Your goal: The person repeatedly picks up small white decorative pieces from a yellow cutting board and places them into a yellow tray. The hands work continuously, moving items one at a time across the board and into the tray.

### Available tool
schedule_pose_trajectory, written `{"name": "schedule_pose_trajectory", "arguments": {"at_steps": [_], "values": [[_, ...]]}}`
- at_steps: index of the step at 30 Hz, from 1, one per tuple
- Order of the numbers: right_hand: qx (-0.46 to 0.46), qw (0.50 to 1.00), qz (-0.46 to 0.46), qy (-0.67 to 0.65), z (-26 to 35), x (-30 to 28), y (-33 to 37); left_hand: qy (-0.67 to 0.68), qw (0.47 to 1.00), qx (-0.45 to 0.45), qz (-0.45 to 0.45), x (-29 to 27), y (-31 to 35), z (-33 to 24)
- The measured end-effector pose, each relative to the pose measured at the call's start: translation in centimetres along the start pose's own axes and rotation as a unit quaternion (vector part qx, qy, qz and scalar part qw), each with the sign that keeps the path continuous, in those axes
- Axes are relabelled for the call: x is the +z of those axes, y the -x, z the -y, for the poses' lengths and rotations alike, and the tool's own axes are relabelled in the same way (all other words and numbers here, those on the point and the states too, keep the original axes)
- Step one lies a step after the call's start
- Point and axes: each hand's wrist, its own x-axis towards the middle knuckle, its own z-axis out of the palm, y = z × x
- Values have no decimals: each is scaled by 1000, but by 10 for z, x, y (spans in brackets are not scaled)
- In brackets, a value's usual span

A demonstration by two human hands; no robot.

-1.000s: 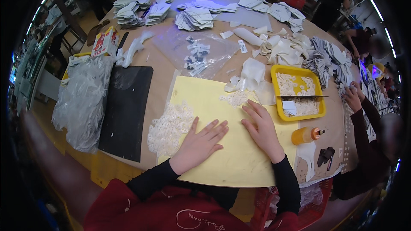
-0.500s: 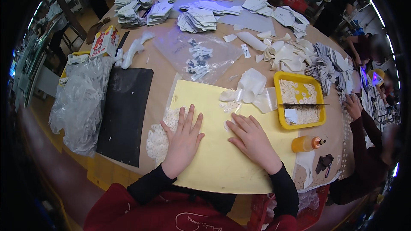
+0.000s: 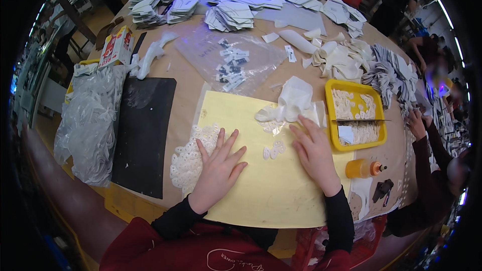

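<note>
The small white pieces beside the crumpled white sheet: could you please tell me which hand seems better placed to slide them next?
Probably the right hand: its fingertips lie nearer those small white pieces by the crumpled white sheet, while the left hand is beside the larger pile.

Sheet (image 3: 261,200): on the counter (image 3: 187,86), near
Pile (image 3: 185,168): across sheet's left edge
Cloth (image 3: 295,98): on sheet, far right
Pieces (image 3: 273,150): on sheet, nearer than cloth
Tray (image 3: 359,146): right of cloth
Bottle (image 3: 360,168): near side of tray
Board (image 3: 143,143): left of pile
</note>
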Motion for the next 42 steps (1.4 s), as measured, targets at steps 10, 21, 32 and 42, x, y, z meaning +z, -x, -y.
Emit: {"name": "schedule_pose_trajectory", "arguments": {"at_steps": [10, 21, 32, 42], "values": [[-27, 985, 63, 160, -29, -17, -55, 55, 998, 14, -35, 2, -6, 4], [-63, 973, -113, 193, -44, -1, -96, 84, 995, 26, -54, 1, -8, 0], [-65, 997, 20, -45, 8, 21, -58, 131, 990, 24, -43, -7, -4, 0], [9, 991, -31, -128, -9, 5, -23, 135, 989, 54, -37, -7, -3, -2]]}}
